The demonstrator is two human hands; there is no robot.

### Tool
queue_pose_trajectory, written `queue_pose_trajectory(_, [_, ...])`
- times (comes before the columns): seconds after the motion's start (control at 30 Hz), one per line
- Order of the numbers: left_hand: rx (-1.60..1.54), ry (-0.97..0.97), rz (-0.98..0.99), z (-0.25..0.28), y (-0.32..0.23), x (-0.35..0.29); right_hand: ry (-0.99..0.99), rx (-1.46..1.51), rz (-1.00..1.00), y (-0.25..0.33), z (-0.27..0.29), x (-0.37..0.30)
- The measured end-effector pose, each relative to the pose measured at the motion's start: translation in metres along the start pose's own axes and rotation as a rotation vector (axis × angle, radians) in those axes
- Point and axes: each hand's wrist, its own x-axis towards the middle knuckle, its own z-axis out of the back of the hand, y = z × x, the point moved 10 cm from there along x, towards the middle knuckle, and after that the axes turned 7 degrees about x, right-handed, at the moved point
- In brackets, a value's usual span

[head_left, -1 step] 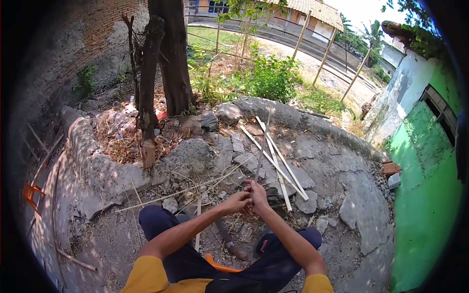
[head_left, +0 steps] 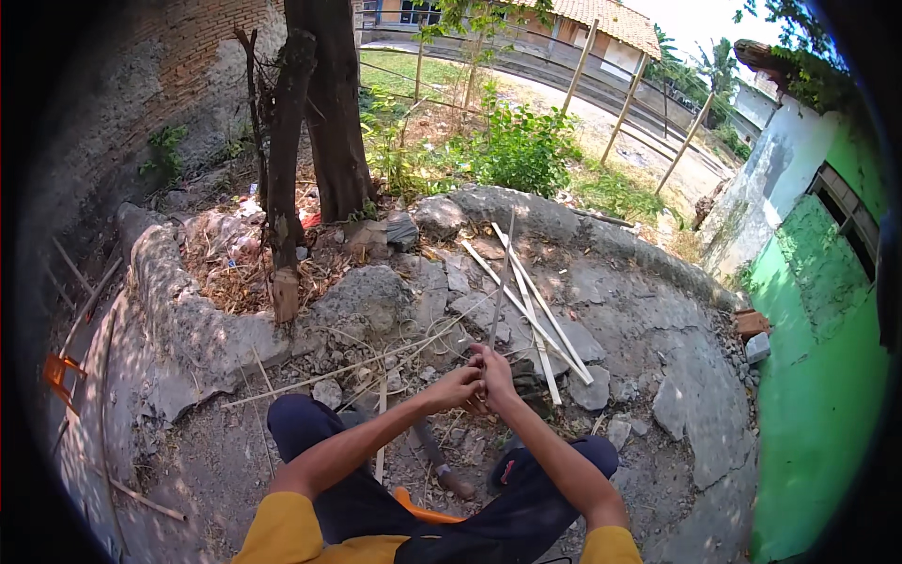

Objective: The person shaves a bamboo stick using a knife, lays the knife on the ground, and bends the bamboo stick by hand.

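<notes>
My two hands meet in front of my knees, fingers closed around the lower end of a long thin strip, which looks like split bamboo. It points up and away from me. My left hand pinches close beside my right hand, and their fingers partly hide the strip's end. On the ground below lies a tool with a dark blade and a wooden handle, apparently a large knife. Several pale bamboo strips lie crossed just beyond my right hand. Thinner strips spread out on the left.
An orange plastic seat shows between my legs. Broken concrete slabs and rubble cover the ground. Ahead stand a tree trunk and a low curved concrete edge. A green wall rises at right; an orange chair is far left.
The upper end of the held strip has tipped slightly to the left. Both hands stay in nearly the same place.
</notes>
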Motion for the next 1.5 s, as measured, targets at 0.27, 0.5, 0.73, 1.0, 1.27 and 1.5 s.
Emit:
queue_pose_trajectory(0.27, [-0.017, -0.02, 0.03, 0.013, 0.014, 0.002, -0.028, 0.099, 0.005, -0.004, -0.01, 0.009])
queue_pose_trajectory(0.5, [0.195, 0.093, 0.288, 0.021, 0.03, -0.011, -0.127, 0.045, -0.019, -0.001, 0.006, 0.013])
queue_pose_trajectory(0.73, [0.595, 0.085, 0.252, 0.029, 0.009, -0.022, -0.095, 0.054, 0.422, 0.171, -0.006, -0.025])
queue_pose_trajectory(1.0, [0.905, 0.243, 0.133, 0.018, -0.003, -0.043, 0.262, 0.158, 1.633, 0.394, -0.062, -0.294])
queue_pose_trajectory(1.27, [0.925, 0.286, 0.109, 0.022, 0.013, -0.052, -0.111, 0.254, 0.94, 0.317, 0.004, -0.073])
queue_pose_trajectory(1.5, [0.991, 0.229, 0.074, 0.021, -0.016, -0.062, -0.096, -0.055, 0.285, 0.105, 0.02, 0.029])
